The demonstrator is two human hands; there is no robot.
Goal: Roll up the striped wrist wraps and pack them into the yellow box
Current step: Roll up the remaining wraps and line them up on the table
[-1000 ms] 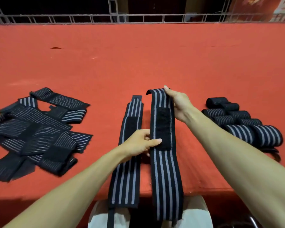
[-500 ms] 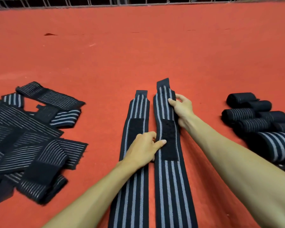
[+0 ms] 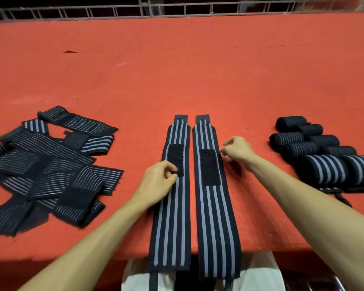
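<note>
Two long black wrist wraps with grey stripes lie flat side by side, running over the table's near edge: the left wrap (image 3: 172, 206) and the right wrap (image 3: 213, 206), each with a black velcro patch. My left hand (image 3: 158, 182) rests on the left wrap's left edge, its curled fingertips against the velcro patch; I cannot tell if they pinch the fabric. My right hand (image 3: 236, 151) hovers just right of the right wrap with loosely curled fingers that hold nothing. The yellow box is out of view.
A heap of unrolled striped wraps (image 3: 46, 166) lies at the left on the red table (image 3: 177, 70). Several rolled wraps (image 3: 322, 152) sit at the right. A metal railing (image 3: 177, 9) runs along the far edge. My knees in light cloth (image 3: 259, 276) show below the table.
My right hand let go of the right wrap and drew back to its right side. My left hand shifted from the right wrap onto the left one. Both wraps now lie straight and parallel.
</note>
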